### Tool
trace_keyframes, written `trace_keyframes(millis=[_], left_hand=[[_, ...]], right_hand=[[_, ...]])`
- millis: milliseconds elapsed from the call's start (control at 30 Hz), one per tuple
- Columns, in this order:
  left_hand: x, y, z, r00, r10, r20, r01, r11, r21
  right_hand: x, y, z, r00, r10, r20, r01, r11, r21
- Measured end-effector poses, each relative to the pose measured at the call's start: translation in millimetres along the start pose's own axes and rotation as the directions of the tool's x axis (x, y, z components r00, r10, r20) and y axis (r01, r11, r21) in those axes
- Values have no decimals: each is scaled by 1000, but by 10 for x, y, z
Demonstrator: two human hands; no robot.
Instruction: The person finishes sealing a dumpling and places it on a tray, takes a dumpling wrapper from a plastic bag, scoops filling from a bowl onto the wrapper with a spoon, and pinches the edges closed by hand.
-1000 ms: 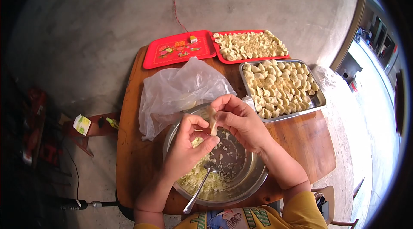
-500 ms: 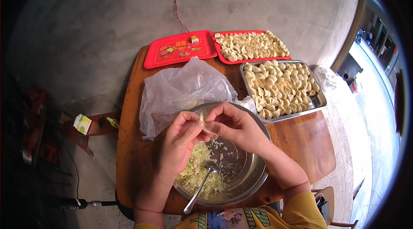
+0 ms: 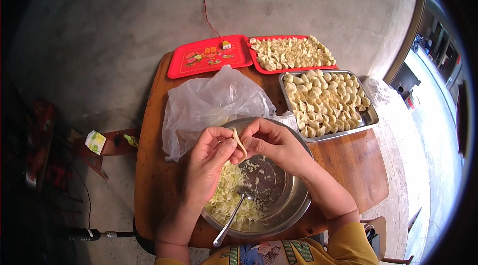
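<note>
A folded dumpling is pinched between my two hands above the far part of a wide metal bowl. My left hand grips it from the left with thumb and forefinger. On the other side, the fingers of my right hand are closed at its edge, thumb against it. Whether it holds filling is hidden. Chopped pale green filling lies in the left part of the bowl. A metal spoon rests in it, handle toward me over the rim.
Behind the bowl lies a crumpled clear plastic bag. Rows of dumplings fill a metal tray on the right and a red tray at the back. Another red tray holds a small plug on a red cord. All stand on a wooden table.
The dumpling has turned between my fingers and now shows as a narrow, upright folded edge. My right fingers have shifted slightly along it. The bowl, spoon and trays stay put.
</note>
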State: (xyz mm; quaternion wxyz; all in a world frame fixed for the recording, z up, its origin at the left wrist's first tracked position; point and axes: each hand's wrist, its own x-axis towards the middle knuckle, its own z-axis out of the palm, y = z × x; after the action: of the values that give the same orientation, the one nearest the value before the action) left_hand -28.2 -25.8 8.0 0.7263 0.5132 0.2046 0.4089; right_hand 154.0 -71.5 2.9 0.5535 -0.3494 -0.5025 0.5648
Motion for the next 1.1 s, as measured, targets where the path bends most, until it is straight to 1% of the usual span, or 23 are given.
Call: trace_keyframes(millis=[67,233,667,733,967,1100], left_hand=[[-1,1,9,1000,6,-2,-6,1000,4],[-3,0,9,1000,5,-9,-5,1000,17],[3,-13,6,1000,-19,-10,19,1000,18],[0,-13,14,999,-32,-10,32,999,11],[5,-46,2,1000,-27,-9,28,999,38],[2,-26,34,1000,-18,-8,18,999,48]], right_hand=[[-2,3,2,1000,15,12,-16,1000,13],[-14,-5,16,1000,-1,1,1,999,-33],[-10,-23,33,1000,24,-6,-24,999,-31],[-11,-19,30,999,-25,23,27,994,-106],[-9,7,15,1000,-31,3,31,995,-97],[-6,-7,9,1000,25,-3,-25,999,-26]])
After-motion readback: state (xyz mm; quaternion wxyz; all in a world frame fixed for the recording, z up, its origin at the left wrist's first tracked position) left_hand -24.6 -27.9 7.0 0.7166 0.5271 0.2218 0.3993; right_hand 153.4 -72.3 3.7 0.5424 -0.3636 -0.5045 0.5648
